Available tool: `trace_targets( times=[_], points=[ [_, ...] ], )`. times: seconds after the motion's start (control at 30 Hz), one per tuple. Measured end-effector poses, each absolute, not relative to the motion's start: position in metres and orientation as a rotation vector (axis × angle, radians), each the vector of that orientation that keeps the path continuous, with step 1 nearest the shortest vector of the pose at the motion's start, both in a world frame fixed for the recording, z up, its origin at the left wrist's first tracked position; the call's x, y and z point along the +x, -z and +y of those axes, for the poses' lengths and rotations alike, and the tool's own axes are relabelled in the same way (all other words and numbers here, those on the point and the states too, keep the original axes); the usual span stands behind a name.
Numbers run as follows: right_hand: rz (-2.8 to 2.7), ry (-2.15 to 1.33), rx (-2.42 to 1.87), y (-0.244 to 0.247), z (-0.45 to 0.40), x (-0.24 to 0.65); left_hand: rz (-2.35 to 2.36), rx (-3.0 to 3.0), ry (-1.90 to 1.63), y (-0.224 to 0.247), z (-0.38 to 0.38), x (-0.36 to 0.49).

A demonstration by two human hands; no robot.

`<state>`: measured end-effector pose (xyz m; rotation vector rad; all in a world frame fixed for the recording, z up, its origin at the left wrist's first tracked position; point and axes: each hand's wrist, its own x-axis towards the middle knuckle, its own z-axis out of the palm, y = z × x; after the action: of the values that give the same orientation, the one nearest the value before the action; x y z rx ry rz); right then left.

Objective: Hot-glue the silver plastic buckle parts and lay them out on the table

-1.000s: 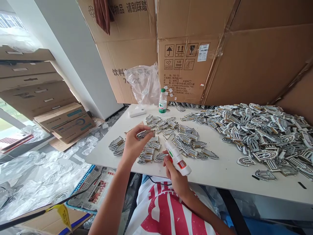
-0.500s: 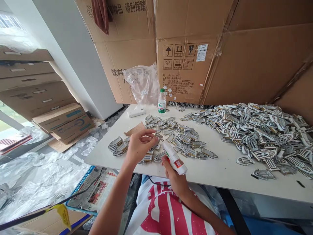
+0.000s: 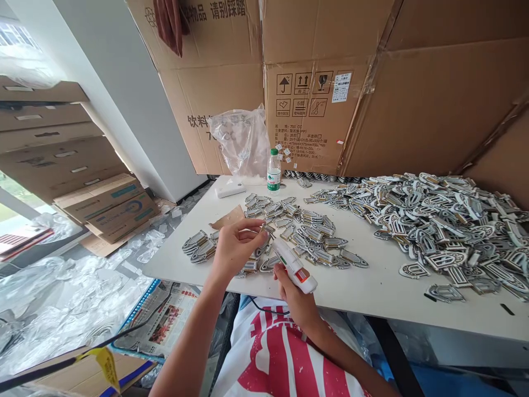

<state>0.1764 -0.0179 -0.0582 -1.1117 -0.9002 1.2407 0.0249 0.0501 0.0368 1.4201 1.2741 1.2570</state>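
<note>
My left hand (image 3: 239,242) pinches a small flat piece (image 3: 268,229) between thumb and fingertips, above the white table. Wrapped around a white glue gun (image 3: 294,267) with a red-orange patch, my right hand (image 3: 295,292) is closed near the table's front edge. The gun points up and left, its nozzle close to the pinched piece; whether they touch I cannot tell. Behind and beside my hands lie grey-and-gold frame-shaped pieces (image 3: 314,234). A smaller stack of such pieces (image 3: 199,246) sits to the left of my left hand.
A large heap of similar pieces (image 3: 446,220) covers the table's right side. At the back stand a green-capped bottle (image 3: 273,172), a clear plastic bag (image 3: 243,143) and a white box (image 3: 230,189). Brown cardboard (image 3: 229,218) lies behind my left hand. Large cartons (image 3: 314,33) wall the back.
</note>
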Motion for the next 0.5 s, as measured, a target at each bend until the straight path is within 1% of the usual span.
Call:
trace_targets(
  times=[0.2, 0.5],
  points=[
    [-0.92, -1.255, -1.108, 0.054, -0.0197, 0.1796, 1.261, 1.436, -1.307, -0.0377, 0.0479, 0.0271],
    [-0.835, -1.258, -1.131, 0.06, -0.0181, 0.179, 1.28, 1.449, -1.316, -0.0386, 0.0461, 0.0286]
  ],
)
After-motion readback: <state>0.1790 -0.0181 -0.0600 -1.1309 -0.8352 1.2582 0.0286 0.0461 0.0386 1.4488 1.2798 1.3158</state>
